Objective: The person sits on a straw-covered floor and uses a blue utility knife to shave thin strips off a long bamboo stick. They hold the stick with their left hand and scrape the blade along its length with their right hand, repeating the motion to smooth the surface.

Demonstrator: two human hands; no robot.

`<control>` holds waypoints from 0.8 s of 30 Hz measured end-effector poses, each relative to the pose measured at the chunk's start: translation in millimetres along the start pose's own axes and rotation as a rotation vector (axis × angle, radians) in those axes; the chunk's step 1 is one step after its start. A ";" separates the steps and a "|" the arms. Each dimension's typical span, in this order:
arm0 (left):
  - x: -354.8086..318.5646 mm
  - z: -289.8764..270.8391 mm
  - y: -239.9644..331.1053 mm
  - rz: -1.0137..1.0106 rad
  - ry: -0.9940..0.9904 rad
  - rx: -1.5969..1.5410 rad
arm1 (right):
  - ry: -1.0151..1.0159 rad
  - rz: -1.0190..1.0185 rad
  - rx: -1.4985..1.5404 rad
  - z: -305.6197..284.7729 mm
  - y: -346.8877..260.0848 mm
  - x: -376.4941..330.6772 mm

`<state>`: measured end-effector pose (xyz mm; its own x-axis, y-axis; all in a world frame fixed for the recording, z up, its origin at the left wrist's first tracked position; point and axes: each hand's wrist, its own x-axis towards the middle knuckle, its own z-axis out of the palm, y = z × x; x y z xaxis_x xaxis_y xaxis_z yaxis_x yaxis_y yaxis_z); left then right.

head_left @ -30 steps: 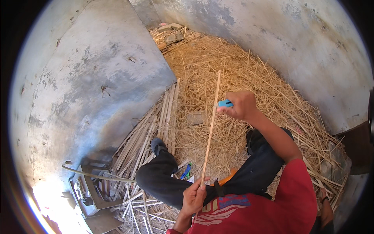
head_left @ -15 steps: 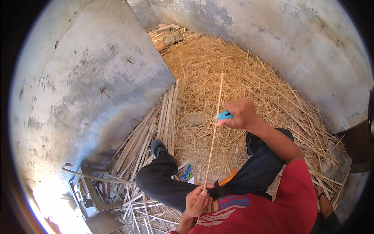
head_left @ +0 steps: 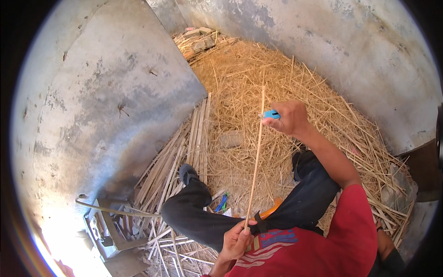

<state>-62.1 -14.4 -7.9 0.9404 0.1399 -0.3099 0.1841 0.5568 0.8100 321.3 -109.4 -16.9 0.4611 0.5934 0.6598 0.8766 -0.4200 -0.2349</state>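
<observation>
A long thin bamboo strip (head_left: 256,171) runs from my lap up over the straw-covered floor. My left hand (head_left: 237,240) grips its lower end, thumb and fingers pinched around it close to my body. In my right hand (head_left: 290,117) is a blue utility knife (head_left: 272,114), closed in the fist. Its blade touches or nearly touches the strip a little below the far end; the exact contact is too small to tell.
Split bamboo slats (head_left: 194,138) lie in a pile at left, and shavings (head_left: 240,69) cover the floor. A brick (head_left: 231,139), a blue-green object (head_left: 222,203) and an orange tool (head_left: 271,209) lie near my legs. Another person's arm (head_left: 384,242) shows at lower right. Grey walls (head_left: 115,87) enclose the space.
My right hand has moved away from me along the bamboo strip with the utility knife, toward its far end. My left hand stays at about the same place, still holding the lower end.
</observation>
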 end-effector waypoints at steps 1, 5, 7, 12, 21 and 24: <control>-0.5 -0.6 0.2 0.004 -0.009 0.006 | 0.000 0.004 -0.007 -2.2 2.5 2.8; -1.3 -3.1 1.8 0.010 0.011 0.060 | -0.035 -0.047 0.012 -5.8 -22.3 -9.2; -3.8 -3.6 0.5 -0.004 0.015 0.072 | -0.033 -0.106 0.008 -4.9 -27.6 -12.4; -13.9 -2.2 -1.6 -0.096 0.011 0.111 | 0.035 -0.011 -0.128 -4.8 40.6 12.8; -21.6 -0.2 -0.7 -0.147 -0.020 0.176 | -0.059 0.703 -0.378 7.4 135.5 13.9; -45.9 -22.3 -3.4 -0.161 0.041 0.117 | 0.014 0.801 0.016 -62.7 154.5 4.5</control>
<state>-112.3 -4.5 -7.5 0.8843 0.0917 -0.4579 0.3648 0.4765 0.7999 450.1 -214.6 -5.5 0.9495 0.1066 0.2950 0.2815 -0.7046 -0.6514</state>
